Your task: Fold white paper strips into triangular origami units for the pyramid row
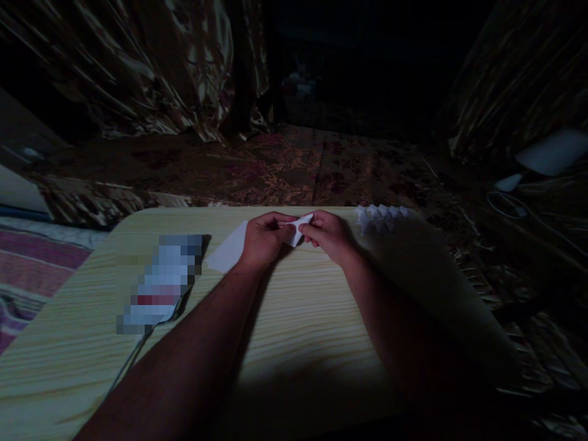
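Observation:
A small piece of folded white paper point(299, 230) is held between my two hands, just above the far part of the wooden table. My left hand point(266, 239) pinches its left side between thumb and fingers. On the other side, my right hand point(324, 233) grips the paper with its thumb on top and fingers curled beneath. Flat white paper point(228, 248) lies on the table, partly hidden behind my left hand. Beyond my right wrist, several folded white paper pieces point(379, 218) stand grouped near the far right edge.
A pixelated, phone-like device point(165, 275) with a cable point(122, 370) lies left on the wood-grain table point(298, 343). Patterned cloth point(257, 162) covers a surface behind it. A white lamp-like object point(551, 153) and a looped cord stand at right. Striped fabric point(41, 257) shows at left.

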The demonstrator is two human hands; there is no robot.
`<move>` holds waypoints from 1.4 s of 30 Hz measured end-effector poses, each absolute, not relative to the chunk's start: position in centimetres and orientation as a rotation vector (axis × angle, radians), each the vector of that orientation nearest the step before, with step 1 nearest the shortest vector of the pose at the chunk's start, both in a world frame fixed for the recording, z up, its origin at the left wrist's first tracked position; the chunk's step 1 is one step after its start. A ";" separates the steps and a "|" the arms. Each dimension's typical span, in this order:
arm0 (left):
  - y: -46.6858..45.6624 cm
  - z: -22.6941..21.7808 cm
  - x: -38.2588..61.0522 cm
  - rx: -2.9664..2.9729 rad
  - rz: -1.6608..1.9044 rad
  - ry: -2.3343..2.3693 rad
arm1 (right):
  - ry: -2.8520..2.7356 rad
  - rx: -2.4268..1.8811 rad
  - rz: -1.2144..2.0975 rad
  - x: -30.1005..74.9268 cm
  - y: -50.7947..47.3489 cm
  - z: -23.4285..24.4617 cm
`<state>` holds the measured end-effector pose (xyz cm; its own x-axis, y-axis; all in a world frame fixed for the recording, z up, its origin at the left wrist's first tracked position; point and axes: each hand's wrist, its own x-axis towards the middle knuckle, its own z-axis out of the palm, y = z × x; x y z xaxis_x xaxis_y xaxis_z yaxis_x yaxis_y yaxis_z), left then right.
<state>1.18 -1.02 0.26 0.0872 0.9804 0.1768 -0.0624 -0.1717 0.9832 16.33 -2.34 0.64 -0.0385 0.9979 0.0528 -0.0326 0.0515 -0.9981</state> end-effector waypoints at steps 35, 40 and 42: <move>-1.0 0.2 1.3 1.315 1.274 1.006 | -1.267 -1.163 1.135 16.3 -2.3 0.1; -1.1 0.2 1.3 1.327 1.263 1.014 | -1.225 -1.157 1.168 16.3 -2.2 0.1; -1.0 0.3 1.3 1.306 1.278 1.029 | -1.215 -1.138 1.195 16.3 -2.2 0.1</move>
<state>1.34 -1.04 0.28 0.0801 0.9861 0.1455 -0.0679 -0.1403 0.9878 16.31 -2.20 0.09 -0.0098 0.9985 0.0539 -0.0371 0.0535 -0.9979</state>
